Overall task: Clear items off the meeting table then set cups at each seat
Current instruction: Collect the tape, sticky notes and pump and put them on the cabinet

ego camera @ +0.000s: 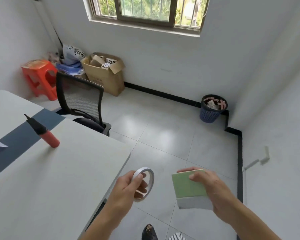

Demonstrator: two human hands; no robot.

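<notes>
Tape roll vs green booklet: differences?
The tape roll is a white hollow ring; the green booklet is a flat rectangle. The left hand grips the tape roll; the right hand pinches the green booklet. Both are held beyond the table edge, over the floor.

This is a small office meeting room, plain and somewhat cluttered in one corner. A long white rectangular table [62,170] with a blue-grey strip down its middle fills the left side, and a black mesh-backed office chair [80,99] is drawn up to its far edge. The floor of large pale grey tiles [171,132] meets white painted walls [163,58] along a black skirting band [163,95]. A sliding window with metal bars [145,13] looks onto greenery. In the corner stand an open brown cardboard box [102,78] of marker-printed cubes and an orange plastic stool [40,75]; further along the wall is a dark blue plastic mesh waste basket [210,113] filled with scraps
</notes>
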